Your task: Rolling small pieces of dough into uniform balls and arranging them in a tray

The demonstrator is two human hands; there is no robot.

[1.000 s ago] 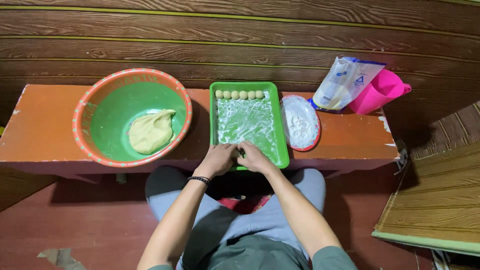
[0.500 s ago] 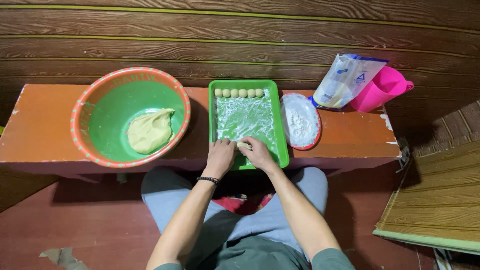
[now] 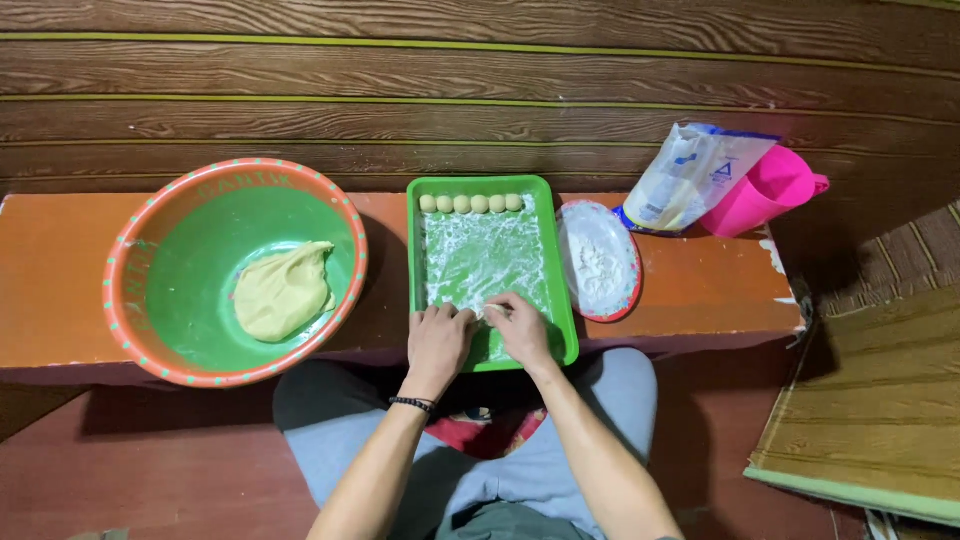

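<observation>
A green tray (image 3: pixel 558 250) dusted with flour lies on an orange bench (image 3: pixel 60 260). Several small dough balls (image 3: pixel 471 203) line its far edge. My left hand (image 3: pixel 437 343) and my right hand (image 3: pixel 520 328) rest side by side on the tray's near end, fingers curled around a small piece of dough (image 3: pixel 493 311) between them. A black band circles my left wrist. To the left, a large orange-rimmed green bowl (image 3: pixel 150 330) holds a lump of yellow dough (image 3: pixel 284 291).
A round plate of flour (image 3: pixel 598 260) sits right of the tray. Behind it lean a plastic flour bag (image 3: pixel 690 176) and a pink jug (image 3: pixel 768 188). A wooden wall rises behind the bench. A wooden board (image 3: pixel 880 400) lies at the right.
Both hands have stayed at the tray's near end, shifting slightly and closing together over the small piece of dough. Bowl, plate and dough balls have not moved.
</observation>
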